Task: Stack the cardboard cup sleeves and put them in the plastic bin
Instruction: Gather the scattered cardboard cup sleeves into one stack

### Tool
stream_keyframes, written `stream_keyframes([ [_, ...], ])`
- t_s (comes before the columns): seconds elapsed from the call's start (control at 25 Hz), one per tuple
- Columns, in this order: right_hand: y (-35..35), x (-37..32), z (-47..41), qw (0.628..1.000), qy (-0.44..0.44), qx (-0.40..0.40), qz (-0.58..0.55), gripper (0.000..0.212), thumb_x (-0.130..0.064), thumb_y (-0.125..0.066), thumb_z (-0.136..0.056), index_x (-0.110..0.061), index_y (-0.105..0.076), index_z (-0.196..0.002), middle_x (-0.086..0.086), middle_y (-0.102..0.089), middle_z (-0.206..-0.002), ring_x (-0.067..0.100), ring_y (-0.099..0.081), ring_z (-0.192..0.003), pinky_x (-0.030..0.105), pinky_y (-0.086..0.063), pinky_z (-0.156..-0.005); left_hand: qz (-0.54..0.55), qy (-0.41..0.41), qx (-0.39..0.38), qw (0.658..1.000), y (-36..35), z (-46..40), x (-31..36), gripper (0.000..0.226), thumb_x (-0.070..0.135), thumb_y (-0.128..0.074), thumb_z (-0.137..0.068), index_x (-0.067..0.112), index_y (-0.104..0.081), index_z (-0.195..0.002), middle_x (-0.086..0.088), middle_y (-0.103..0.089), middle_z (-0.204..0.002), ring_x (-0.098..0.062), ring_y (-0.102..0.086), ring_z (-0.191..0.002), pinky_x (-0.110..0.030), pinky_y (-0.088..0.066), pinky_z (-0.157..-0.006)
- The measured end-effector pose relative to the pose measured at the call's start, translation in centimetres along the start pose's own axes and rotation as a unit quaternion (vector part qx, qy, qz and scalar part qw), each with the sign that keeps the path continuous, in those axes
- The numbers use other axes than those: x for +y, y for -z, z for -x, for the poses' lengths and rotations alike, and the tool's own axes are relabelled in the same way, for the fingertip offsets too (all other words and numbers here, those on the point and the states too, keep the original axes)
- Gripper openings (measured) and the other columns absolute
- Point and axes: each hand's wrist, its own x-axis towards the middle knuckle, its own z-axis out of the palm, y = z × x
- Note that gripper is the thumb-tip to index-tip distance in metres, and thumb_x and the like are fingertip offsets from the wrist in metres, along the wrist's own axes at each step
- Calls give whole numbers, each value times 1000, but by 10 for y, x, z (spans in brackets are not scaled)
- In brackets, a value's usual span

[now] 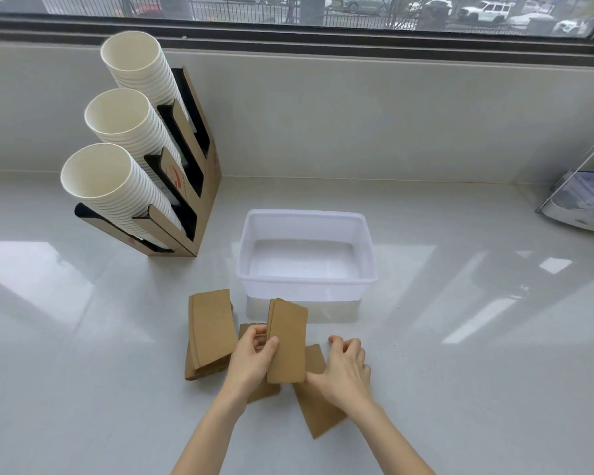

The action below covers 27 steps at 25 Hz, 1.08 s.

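Note:
My left hand (252, 359) grips a small stack of brown cardboard cup sleeves (287, 341), held upright just in front of the clear plastic bin (306, 279). The bin holds nothing. My right hand (345, 368) touches the stack's lower right corner and rests over a loose sleeve (318, 411) lying on the counter. A thicker pile of sleeves (210, 332) lies flat to the left. Another sleeve (263, 394) lies partly hidden under my left hand.
A cardboard cup dispenser (186, 186) with three slanted stacks of white paper cups (117, 125) stands at the back left. A container with a blue lid (587, 200) sits at the right edge. The white counter (460, 337) ends at a wall under a window.

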Motion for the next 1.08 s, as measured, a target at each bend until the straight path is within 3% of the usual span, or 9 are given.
stream_keyframes([
  [0.08, -5, -4, 2, 1000, 5, 21, 14, 72, -51, -62, -70, -14, -35, -125, 8, -33, -127, 27, -32, -124, 36, -32, -100, -4, -1, 4, 1000, 0, 0, 1, 14, 15, -49, -89, 15, -49, -103, 3, -60, -92, -7, -58, -83, -20, -46, -65],
  [0.24, -6, -2, -2, 1000, -12, 11, -13, 52, -36, -64, -75, -12, -41, -114, 9, -35, -124, 28, -36, -121, 35, -35, -97, 3, 7, 8, 1000, 3, 2, 2, 14, 15, -49, -89, 15, -49, -103, 2, -60, -93, -8, -58, -83, -20, -45, -64],
  [0.36, 1, 1, -4, 993, -18, 1, -117, 28, -21, -58, -82, -13, -42, -104, 8, -48, -115, 25, -49, -105, 35, -41, -90, 6, 4, 13, 1000, 4, 3, 3, 13, 14, -48, -90, 15, -49, -102, 3, -60, -92, -9, -57, -84, -19, -46, -66],
  [0.44, 13, 4, -6, 975, -28, 17, -222, 15, -13, -52, -87, -15, -43, -98, 5, -56, -102, 21, -52, -89, 34, -45, -84, -12, -1, 15, 1000, 5, 3, 4, 11, 15, -47, -90, 17, -48, -101, 6, -58, -91, -11, -56, -87, -16, -43, -65],
  [0.56, 34, 7, -9, 934, -40, 56, -351, 20, -10, -47, -91, -10, -48, -111, 4, -56, -98, 20, -54, -86, 31, -45, -75, -37, -7, 12, 999, 3, 5, 5, 11, 17, -46, -91, 20, -46, -101, 9, -56, -91, -10, -54, -88, -15, -41, -63],
  [0.68, 48, 2, -4, 869, -18, 4, -494, 18, -10, -44, -93, -12, -49, -111, 3, -60, -96, 15, -58, -85, 23, -48, -69, -37, -3, 9, 999, 1, 6, 8, 12, 17, -46, -91, 20, -47, -102, 7, -56, -92, -6, -55, -84, -15, -41, -62],
  [0.76, 48, -3, -3, 856, 2, -25, -516, 16, -8, -47, -92, -11, -50, -108, 2, -62, -92, 11, -60, -79, 21, -50, -67, -23, 5, 5, 1000, 1, 7, 10, 14, 17, -46, -91, 19, -47, -104, 6, -56, -93, -8, -55, -85, -17, -43, -63],
  [0.92, 35, -15, -5, 866, 4, -31, -500, 13, -5, -55, -87, -10, -55, -99, 7, -58, -90, 15, -60, -78, 20, -55, -63, -18, 7, 1, 1000, 1, 10, 15, 14, 20, -43, -92, 19, -46, -106, 11, -55, -90, -7, -54, -86, -18, -43, -65],
  [1.08, 25, -27, -6, 873, -2, -34, -487, 13, -8, -61, -84, -12, -57, -96, 3, -57, -82, 18, -59, -81, 25, -54, -71, -19, 5, -14, 1000, 3, 14, 19, 17, 24, -41, -93, 19, -47, -108, 9, -58, -93, -3, -55, -84, -19, -45, -61],
])
